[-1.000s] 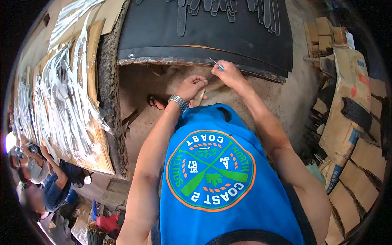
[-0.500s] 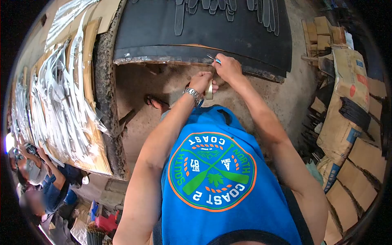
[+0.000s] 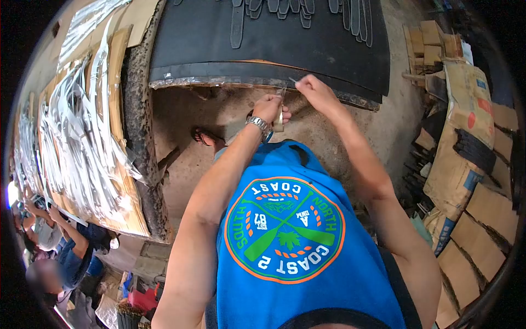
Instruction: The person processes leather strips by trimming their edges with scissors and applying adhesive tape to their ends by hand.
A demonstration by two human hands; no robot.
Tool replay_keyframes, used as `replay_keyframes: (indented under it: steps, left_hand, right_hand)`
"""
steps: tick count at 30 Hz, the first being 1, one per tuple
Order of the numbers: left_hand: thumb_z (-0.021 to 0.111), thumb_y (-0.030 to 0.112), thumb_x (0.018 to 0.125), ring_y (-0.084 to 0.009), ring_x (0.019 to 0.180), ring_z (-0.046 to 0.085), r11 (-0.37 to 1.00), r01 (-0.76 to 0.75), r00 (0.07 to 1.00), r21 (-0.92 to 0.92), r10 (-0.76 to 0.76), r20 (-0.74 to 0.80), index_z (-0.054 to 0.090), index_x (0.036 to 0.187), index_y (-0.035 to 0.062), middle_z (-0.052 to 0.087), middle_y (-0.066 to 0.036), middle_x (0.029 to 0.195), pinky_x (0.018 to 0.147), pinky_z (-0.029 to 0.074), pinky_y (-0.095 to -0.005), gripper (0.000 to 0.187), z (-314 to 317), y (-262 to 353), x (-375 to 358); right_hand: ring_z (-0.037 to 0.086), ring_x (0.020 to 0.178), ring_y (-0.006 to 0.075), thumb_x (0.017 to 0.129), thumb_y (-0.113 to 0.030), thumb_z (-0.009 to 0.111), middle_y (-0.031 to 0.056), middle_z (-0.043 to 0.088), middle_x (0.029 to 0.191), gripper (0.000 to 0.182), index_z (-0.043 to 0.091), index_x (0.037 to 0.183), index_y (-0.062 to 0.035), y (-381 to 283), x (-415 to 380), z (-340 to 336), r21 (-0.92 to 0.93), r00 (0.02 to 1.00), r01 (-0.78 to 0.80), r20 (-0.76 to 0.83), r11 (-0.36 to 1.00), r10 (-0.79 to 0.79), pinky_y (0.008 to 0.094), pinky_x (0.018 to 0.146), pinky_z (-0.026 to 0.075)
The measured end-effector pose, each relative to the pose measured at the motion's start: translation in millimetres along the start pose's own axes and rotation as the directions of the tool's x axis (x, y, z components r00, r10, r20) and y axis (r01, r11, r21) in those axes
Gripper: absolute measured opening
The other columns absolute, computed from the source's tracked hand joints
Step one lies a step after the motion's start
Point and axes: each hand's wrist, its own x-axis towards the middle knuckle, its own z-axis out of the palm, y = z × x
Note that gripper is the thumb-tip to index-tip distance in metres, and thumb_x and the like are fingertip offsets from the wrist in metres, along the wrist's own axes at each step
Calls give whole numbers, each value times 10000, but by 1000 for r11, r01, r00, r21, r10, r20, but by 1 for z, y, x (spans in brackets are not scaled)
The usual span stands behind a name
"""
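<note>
My left hand (image 3: 267,109), with a metal watch at the wrist, is closed around a roll of tape (image 3: 279,122). A short clear strip of tape (image 3: 281,92) sticks up from its fingers toward the table edge. My right hand (image 3: 316,92) is closed on a small pointed tool (image 3: 293,80), mostly hidden and blurred now; its blue handle and thin metal tips show in the earlier frame. The right hand is over the edge of the black-covered table (image 3: 219,49), apart from the left hand.
Black strap pieces (image 3: 236,27) lie on the table. At left, a cardboard-topped bench (image 3: 123,60) bears white strips (image 3: 82,120) under plastic. Cardboard boxes (image 3: 479,225) and a sack (image 3: 466,109) stand at right. Other people (image 3: 76,241) sit at lower left.
My right hand has moved slightly right and away from the left hand, with the tool in it. A strip of clear tape now shows above my left hand, which has hardly moved.
</note>
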Motion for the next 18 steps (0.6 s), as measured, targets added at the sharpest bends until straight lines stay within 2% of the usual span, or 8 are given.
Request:
replay_keyframes:
  steps: [1,2,5,9,14,17,18]
  left_hand:
    - [507,174,961,-246,618,678,1000,-2,1000,-1,2,-3,486,1074,59,646,-135,809,512,580,-382,162,0,0,0]
    - [507,175,963,-245,616,678,1000,-3,1000,-1,3,-7,487,1072,60,647,-136,811,510,579,-380,160,0,0,0]
    - [511,199,972,-242,624,667,1000,15,1000,9,-15,2,466,1051,98,636,-111,813,512,564,-408,135,-5,-1,4]
    - [507,203,976,-239,636,663,999,36,999,16,-36,-6,454,1052,118,632,-100,823,520,559,-427,126,-3,-1,3]
    - [502,183,966,-232,612,667,1000,10,1000,18,-10,-22,479,1050,81,639,-115,810,506,565,-384,134,1,2,-2]
    - [498,169,962,-227,601,667,1000,11,999,23,-10,-39,491,1049,69,641,-120,799,497,565,-370,133,2,4,-4]
    - [496,166,962,-226,601,666,1000,14,999,27,-13,-41,491,1051,71,641,-119,798,498,565,-370,131,2,3,-3]
  right_hand:
    - [598,810,182,908,-380,605,77,638,854,335,609,987,-55,12,-1,0,69,999,-15,43,997,12,332,735,465]
    - [527,752,111,912,-365,602,22,609,811,334,626,929,-32,39,9,10,189,994,-7,112,982,-14,278,684,434]
    - [523,736,105,902,-328,614,15,601,778,309,637,917,-20,46,10,14,274,975,-79,223,958,17,261,653,412]
    - [529,737,111,886,-282,626,14,601,767,256,658,899,-29,44,13,18,263,973,-76,228,962,15,263,649,409]
    - [537,757,102,865,-255,653,17,621,794,229,669,889,-28,36,14,22,178,983,-29,186,984,-5,277,672,424]
    - [540,771,95,849,-232,677,20,630,807,208,670,887,-27,40,22,27,216,980,-47,200,975,3,278,680,432]
    - [562,778,123,838,-238,684,46,648,813,221,675,883,-22,40,22,28,220,982,-35,191,975,-7,300,692,447]
